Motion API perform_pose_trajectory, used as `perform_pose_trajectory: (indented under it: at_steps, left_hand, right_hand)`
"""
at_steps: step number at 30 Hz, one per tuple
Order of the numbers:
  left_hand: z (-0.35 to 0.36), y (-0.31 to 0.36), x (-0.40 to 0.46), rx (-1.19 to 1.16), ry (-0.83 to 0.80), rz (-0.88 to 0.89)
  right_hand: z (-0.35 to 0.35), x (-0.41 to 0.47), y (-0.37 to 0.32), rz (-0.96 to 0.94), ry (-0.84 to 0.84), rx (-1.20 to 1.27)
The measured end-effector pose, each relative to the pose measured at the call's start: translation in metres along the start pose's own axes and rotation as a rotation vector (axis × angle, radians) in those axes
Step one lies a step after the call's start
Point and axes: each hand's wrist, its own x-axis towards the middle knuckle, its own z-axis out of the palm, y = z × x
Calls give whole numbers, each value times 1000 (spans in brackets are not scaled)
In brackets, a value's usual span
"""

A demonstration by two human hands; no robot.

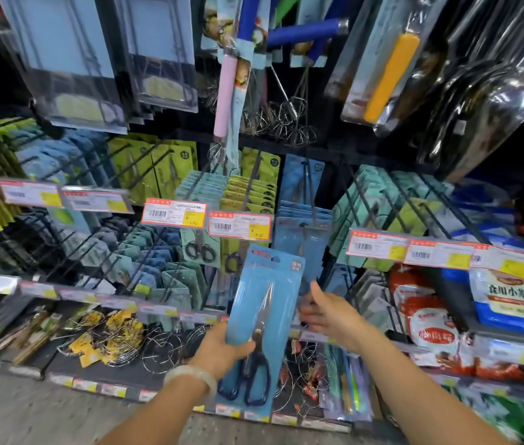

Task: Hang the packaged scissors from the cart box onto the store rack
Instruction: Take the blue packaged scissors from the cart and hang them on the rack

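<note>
My left hand [222, 346] grips a blue packaged pair of scissors [263, 319] near its middle and holds it upright in front of the store rack. The black handles show at the pack's lower end. My right hand [324, 311] reaches forward just right of the pack, with its fingertips against blue packs hanging behind. Matching blue packs [304, 220] hang on a rack peg [310, 191] straight above and behind the held one. The cart box is out of view.
Rows of pegs carry green and teal packs [247, 194] left and right of the blue ones. Price tags [239, 223] line the peg ends. Whisks [286, 120] and spatulas hang above. Wire racks [119, 335] and bagged goods [434, 329] fill the lower shelves.
</note>
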Motion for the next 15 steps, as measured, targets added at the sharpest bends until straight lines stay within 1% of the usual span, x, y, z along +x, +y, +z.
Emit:
perform_pose_trajectory:
  at_steps: [1, 2, 3, 5, 9, 11, 15]
  left_hand:
    - [7, 3, 1, 2, -12, 10]
    - [13, 6, 2, 5, -24, 19]
    - [20, 8, 3, 4, -35, 27]
    - [31, 12, 4, 11, -45, 39]
    - [49, 18, 3, 27, -54, 61]
    - [53, 21, 1, 19, -56, 70]
    - [55, 27, 0, 39, -31, 85]
  right_hand:
    - [-1, -8, 4, -23, -93, 47]
    - [-2, -16, 6, -39, -151, 55]
    - [-2, -23, 10, -51, -167, 33]
    - [0, -33, 13, -102, -132, -32]
    - [-2, -41, 19, -229, 27, -39]
    - [-4, -43, 19, -273, 87, -81]
    - [-9, -47, 15, -293, 80, -90]
